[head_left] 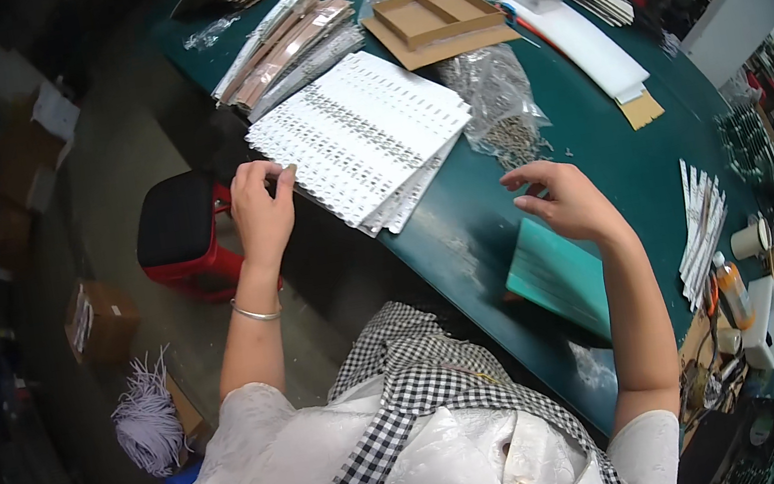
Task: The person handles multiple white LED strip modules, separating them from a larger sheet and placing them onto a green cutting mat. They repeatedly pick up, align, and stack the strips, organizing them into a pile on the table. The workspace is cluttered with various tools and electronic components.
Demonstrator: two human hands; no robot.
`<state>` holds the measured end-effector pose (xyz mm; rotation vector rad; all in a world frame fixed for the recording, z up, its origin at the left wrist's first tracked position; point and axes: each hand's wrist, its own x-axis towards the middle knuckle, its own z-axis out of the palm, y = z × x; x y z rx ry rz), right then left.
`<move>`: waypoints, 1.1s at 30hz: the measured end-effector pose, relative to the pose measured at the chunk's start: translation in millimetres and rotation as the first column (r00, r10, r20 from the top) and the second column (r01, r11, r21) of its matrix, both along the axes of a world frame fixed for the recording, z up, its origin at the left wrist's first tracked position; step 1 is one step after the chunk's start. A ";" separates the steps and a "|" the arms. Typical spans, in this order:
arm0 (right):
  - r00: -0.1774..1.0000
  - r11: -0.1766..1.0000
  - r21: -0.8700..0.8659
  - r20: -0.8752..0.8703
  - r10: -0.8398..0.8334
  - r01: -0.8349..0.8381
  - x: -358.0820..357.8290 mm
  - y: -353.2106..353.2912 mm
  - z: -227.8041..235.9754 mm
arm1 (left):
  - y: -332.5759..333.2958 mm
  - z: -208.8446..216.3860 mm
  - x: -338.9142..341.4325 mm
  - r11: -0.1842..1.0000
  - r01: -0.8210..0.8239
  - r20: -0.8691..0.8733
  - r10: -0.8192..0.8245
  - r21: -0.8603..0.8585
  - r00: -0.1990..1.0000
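A stack of white sheets with rows of small dark marks or slots (360,135) lies at the table's near left edge. Just off its left edge is my left hand (262,206), thumb and forefinger tips brought together; anything tiny between them is too small to make out. My right hand (558,200) hovers over the table to the right of the stack, fingers curved and apart, nothing in them. Below that hand sits a teal block (554,276), partly covered by my right forearm. A clear plastic bag (494,88) spills small brownish pieces (514,139) beyond my right hand.
Bundled strips (289,40) and a cardboard tray (437,16) occupy the far side of the green table (448,242). White strips (702,232) and an orange bottle (733,293) are at right. A red stool with a black seat (176,220) stands left.
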<state>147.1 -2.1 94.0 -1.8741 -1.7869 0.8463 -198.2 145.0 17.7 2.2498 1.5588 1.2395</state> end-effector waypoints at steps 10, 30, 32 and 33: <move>0.993 0.978 -0.180 0.030 0.117 -0.109 -45.3 97.5 -38.2 | 11.6 -19.3 -6.1 0.652 0.410 0.550 0.013 -0.638 0.835; 0.632 0.759 -0.646 -0.556 -0.540 0.080 -124.4 88.2 -63.4 | 138.6 -2.5 -38.0 0.983 0.176 -0.165 -0.183 -0.059 0.969; 0.438 0.739 -0.669 -0.643 -0.628 0.078 -131.6 84.9 -65.7 | 145.6 -4.9 -39.0 0.973 0.188 -0.175 -0.211 -0.137 0.962; 0.421 0.753 -0.648 -0.655 -0.627 0.114 -135.3 84.1 -65.4 | 149.6 -4.9 -38.9 0.966 0.193 -0.181 -0.224 -0.175 0.958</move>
